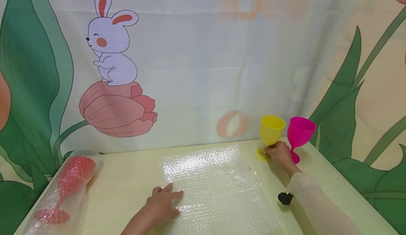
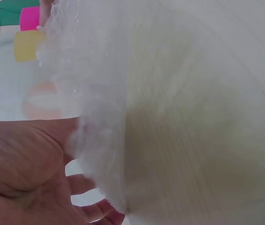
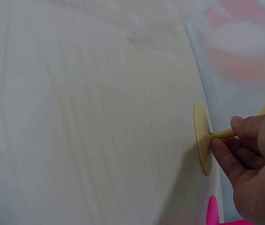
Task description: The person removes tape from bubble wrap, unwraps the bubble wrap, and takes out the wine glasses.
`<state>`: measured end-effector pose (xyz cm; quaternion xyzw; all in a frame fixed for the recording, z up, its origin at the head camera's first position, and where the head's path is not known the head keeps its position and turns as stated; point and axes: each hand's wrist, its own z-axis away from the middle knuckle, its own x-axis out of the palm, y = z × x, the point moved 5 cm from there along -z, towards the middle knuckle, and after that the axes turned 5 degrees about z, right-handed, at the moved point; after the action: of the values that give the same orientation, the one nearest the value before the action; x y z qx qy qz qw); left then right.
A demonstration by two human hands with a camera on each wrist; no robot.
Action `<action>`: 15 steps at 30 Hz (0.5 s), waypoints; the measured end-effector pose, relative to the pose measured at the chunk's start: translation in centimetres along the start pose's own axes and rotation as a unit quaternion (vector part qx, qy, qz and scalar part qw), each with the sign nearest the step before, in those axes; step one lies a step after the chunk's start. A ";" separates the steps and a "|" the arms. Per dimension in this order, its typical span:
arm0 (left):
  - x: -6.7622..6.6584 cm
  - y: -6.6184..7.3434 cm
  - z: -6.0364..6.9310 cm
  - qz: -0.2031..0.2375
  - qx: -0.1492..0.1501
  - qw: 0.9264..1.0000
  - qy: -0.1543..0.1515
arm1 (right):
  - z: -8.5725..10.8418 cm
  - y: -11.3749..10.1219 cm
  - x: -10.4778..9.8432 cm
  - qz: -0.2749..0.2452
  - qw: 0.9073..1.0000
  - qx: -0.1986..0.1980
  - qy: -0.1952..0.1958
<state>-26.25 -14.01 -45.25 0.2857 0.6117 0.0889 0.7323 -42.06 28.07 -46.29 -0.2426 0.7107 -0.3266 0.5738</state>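
Observation:
My right hand (image 1: 282, 155) pinches the thin stem of a yellow plastic goblet (image 1: 271, 133), thumb and fingers meeting just above its round foot (image 3: 201, 138) in the right wrist view. Whether that foot touches the table, I cannot tell. Close on its right stands a magenta goblet (image 1: 299, 133), bowl upward. A sheet of clear bubble wrap (image 1: 219, 189) lies flat across the middle of the table. At its left edge my left hand (image 1: 160, 203) rests with fingers spread, touching the wrap; the left wrist view shows these fingers partly behind the film (image 2: 102, 93).
On the far left, a red goblet (image 1: 71, 184) lies on its side inside bubble wrap. A small black object (image 1: 285, 198) sits by the right sleeve (image 1: 314, 199). A printed cloth backdrop (image 1: 190, 80) with a rabbit and plants rises behind the table (image 1: 127, 171).

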 end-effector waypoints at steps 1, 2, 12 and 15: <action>0.0 0.0 0.0 0.001 0.001 1.000 0.000 | 0.1 0.0 0.0 0.004 1.000 -0.003 0.003; 0.0 0.1 0.0 0.001 0.001 1.000 -0.001 | 0.2 0.0 -0.1 0.007 1.000 -0.006 0.007; 0.1 0.2 -0.1 0.001 0.011 1.000 -0.002 | 2.0 -0.1 -0.3 0.012 1.000 0.001 -0.010; 0.1 0.1 -0.2 -0.001 0.009 1.000 -0.003 | 2.8 -0.7 -0.3 0.006 1.000 -0.008 -0.015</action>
<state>-26.33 -13.80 -45.31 0.2920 0.6108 0.0817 0.7314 -39.28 27.33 -45.92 -0.2475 0.7059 -0.3136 0.5849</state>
